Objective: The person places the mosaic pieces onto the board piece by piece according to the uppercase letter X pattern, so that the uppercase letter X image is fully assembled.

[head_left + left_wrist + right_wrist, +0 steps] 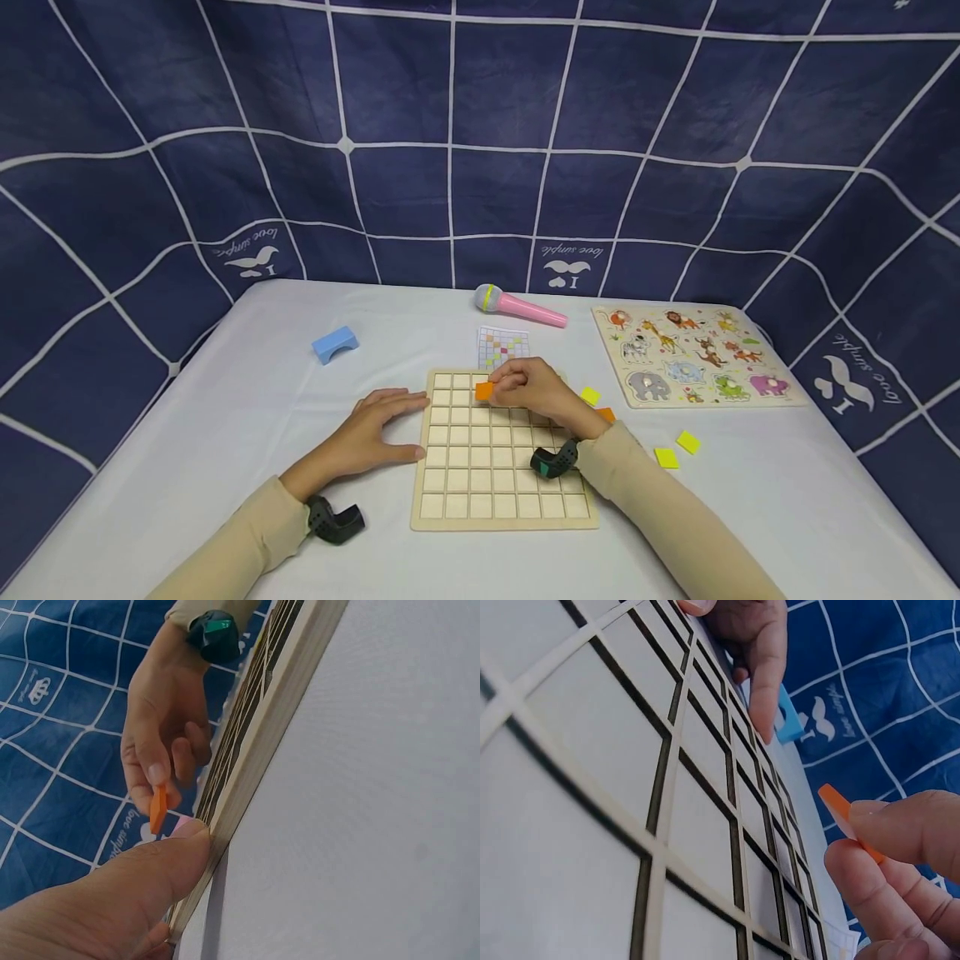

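The grid board (pixel 504 483) lies bare across its near rows. The left hand (pixel 375 433) blocks its left edge; the right hand (pixel 536 392) covers the far cells. Yellow tiles (pixel 675 450) dot the cloth right of it; a card (pixel 502 346) lies just beyond it.

You get even, bright light from overhead in the head view — soft, short shadows under the left hand (pixel 378 433) and right hand (pixel 536 390), no hard glare on the white table (pixel 225 467). Your wide lens bends the backdrop (pixel 450 150) grid lines strongly toward the edges. Your left wrist view is sharp on the grid board (pixel 277 727) edge, but the thumb close to the lens is soft. Your right wrist view blurs the nearest board cells and fingers (pixel 885 900) — the orange tile (pixel 847 817) stays fairly crisp. Colours slightly cool.
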A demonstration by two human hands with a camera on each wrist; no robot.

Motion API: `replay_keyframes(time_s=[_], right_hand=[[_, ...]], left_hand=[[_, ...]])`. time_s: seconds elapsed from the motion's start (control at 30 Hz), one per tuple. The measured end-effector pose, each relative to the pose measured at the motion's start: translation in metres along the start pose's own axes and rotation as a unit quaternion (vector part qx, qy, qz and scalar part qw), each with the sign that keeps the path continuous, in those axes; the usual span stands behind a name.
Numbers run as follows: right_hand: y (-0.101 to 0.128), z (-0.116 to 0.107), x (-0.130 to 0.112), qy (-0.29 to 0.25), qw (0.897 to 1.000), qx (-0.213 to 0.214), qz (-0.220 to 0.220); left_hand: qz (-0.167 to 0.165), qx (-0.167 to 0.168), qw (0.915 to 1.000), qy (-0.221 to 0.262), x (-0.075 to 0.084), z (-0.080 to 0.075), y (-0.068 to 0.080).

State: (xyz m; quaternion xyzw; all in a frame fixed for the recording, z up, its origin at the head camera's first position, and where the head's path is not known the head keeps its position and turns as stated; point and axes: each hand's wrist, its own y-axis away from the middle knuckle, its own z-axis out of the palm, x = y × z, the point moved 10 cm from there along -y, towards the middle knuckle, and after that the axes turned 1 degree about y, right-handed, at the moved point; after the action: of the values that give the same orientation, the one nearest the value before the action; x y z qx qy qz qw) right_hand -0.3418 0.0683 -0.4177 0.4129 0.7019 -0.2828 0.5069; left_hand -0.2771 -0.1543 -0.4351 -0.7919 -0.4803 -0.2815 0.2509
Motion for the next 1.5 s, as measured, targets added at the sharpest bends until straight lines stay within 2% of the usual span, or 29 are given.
replay_keyframes(time_s=[0.3,0.5,0.67,1.5], right_hand=[[-0.008,0.010,-0.004,0.054,0.998,0.010,0.005],[-0.015,0.018,-0.009,0.120,0.993,0.011,-0.005],[-0.019,0.024,-0.012,0.152,0.988,0.006,0.002],[-0.025,0.030,-0.012,0.198,0.980,0.000,0.012]], left_hand=[[0.008,-0.002,1.0000,-0.004,0.001,0.000,-0.001],[0.008,-0.002,1.0000,-0.003,0.001,0.000,0.000],[0.007,-0.002,1.0000,-0.003,0.001,0.000,0.000],[0.001,-0.005,1.0000,0.002,0.001,0.000,0.000]])
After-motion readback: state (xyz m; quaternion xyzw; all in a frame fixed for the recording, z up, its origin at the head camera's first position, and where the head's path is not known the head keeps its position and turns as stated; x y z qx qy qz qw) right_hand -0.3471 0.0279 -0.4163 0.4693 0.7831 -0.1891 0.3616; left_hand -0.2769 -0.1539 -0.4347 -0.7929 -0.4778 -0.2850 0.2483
